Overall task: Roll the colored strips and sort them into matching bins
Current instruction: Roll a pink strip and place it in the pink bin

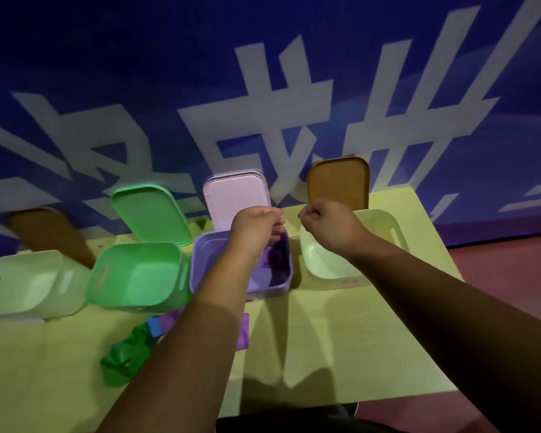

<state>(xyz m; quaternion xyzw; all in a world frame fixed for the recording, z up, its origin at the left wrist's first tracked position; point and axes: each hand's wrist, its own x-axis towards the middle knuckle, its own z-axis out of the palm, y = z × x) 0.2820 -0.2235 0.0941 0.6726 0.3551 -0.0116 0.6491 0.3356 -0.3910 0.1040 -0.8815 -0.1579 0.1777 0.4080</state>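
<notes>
Hovering by purple bin's (200, 260) far rim, left hand (256, 226), right hand (325, 226) seem curled.

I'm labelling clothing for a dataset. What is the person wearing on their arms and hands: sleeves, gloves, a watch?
Nothing that shows. The left forearm and right forearm are bare to the frame's edge, no sleeve or cuff. The left hand and right hand are ungloved; neither wrist carries a watch or band. Rings cannot be made out.

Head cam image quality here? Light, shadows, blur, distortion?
Head view: dim light; forearms throw dark shadows on the yellow-green tabletop; lilac plastic bin interior half shadowed; wide-angle warps table edges; left hand and right hand slightly blurred, grip unclear.
</notes>
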